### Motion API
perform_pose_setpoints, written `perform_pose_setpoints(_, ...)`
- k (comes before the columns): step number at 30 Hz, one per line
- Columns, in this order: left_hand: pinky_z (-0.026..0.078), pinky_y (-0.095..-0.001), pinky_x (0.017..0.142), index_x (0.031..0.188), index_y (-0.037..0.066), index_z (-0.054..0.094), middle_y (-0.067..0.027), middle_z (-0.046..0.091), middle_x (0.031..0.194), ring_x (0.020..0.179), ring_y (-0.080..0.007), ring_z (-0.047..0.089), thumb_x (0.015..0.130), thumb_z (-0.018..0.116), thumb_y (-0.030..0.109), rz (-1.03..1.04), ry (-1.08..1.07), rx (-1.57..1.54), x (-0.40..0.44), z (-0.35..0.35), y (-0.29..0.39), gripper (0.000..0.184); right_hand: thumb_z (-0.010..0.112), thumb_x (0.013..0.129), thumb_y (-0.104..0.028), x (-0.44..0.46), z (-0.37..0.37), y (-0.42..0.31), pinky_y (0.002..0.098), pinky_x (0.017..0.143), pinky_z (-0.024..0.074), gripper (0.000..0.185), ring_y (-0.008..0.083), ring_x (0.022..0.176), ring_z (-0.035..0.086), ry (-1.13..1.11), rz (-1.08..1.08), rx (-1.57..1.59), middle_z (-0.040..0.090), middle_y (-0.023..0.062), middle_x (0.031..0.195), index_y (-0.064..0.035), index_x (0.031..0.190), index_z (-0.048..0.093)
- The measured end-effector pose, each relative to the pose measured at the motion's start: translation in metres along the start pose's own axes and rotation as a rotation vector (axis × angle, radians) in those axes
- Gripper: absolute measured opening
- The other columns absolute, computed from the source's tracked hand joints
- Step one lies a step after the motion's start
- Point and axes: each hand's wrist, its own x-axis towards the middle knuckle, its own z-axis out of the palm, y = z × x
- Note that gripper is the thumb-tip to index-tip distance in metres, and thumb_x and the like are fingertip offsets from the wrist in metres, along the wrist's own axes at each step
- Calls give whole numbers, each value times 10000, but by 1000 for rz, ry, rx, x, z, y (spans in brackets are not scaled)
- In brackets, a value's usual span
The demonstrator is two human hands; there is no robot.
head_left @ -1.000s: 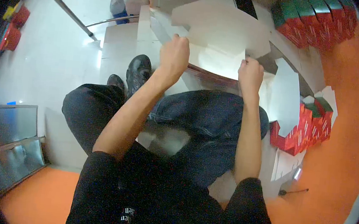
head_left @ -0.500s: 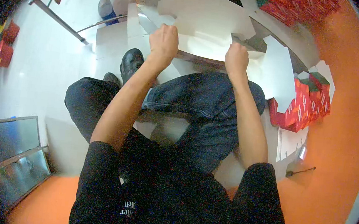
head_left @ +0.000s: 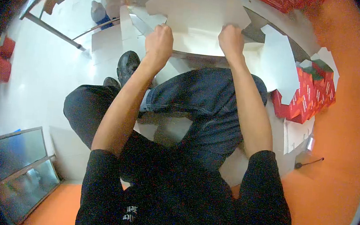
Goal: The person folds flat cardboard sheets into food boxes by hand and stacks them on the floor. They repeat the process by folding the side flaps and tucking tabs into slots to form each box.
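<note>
Right hand has shifted forward, gripping an edge of white cardboard.

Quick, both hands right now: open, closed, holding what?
Left hand: closed, gripping the white box at its near left corner.
Right hand: closed, gripping the same box farther right.

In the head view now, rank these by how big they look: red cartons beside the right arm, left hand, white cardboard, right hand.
1. white cardboard
2. red cartons
3. left hand and right hand: too alike to rank
</note>
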Motion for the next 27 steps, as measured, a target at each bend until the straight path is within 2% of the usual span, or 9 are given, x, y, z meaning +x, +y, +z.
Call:
perform_pose_setpoints(3,544,-386,643,769,29,638,-181,655,820,747,-327,660,784,548,59,26,-163,110,12,-11,7,96,522,765,-89,4,12,9,492,680,513,181,417,736,630,-35,7,-28,623,266,767,36,738,650)
perform_pose_setpoints(6,539,-404,660,775,50,656,-184,660,817,769,-340,658,816,516,114,108,-59,132,28,3,1,159,510,769,-83,-2,14,9,489,670,516,191,408,725,636,-20,12,-16,624,267,753,39,732,653)
perform_pose_setpoints(9,533,-423,661,799,50,659,-191,658,844,773,-357,654,842,474,157,88,-14,36,51,30,-12,218,503,773,-76,-2,11,1,489,658,519,198,406,720,641,19,28,-22,627,265,744,39,731,660)
perform_pose_setpoints(12,528,-437,671,816,53,659,-187,658,842,785,-367,650,847,463,159,-58,50,-34,46,40,-18,225,489,752,-42,-4,6,-3,489,670,505,173,429,725,621,-16,61,15,611,275,732,45,702,631)
perform_pose_setpoints(15,521,-445,704,826,49,656,-188,657,844,802,-366,649,854,450,163,-25,20,1,45,41,-19,237,482,765,-57,-3,9,-2,487,673,506,187,428,735,624,-28,66,-7,614,280,749,44,717,632)
perform_pose_setpoints(18,516,-454,724,833,38,655,-189,658,865,817,-368,648,856,446,163,-98,-30,-28,46,36,-12,245,503,771,-86,-6,10,-1,479,672,522,198,408,743,640,26,19,13,628,268,764,31,750,662)
perform_pose_setpoints(24,517,-440,736,835,21,649,-193,658,900,851,-353,645,839,464,123,-86,-81,28,47,38,-11,212,498,777,-98,-28,19,5,490,768,498,213,430,831,622,-160,320,114,624,293,859,55,823,638)
perform_pose_setpoints(27,512,-436,752,838,5,639,-208,651,917,864,-352,640,830,468,110,-105,-114,-60,42,32,-7,202,496,782,-103,-25,36,19,494,804,482,224,441,857,610,-249,243,104,620,300,878,74,844,619)
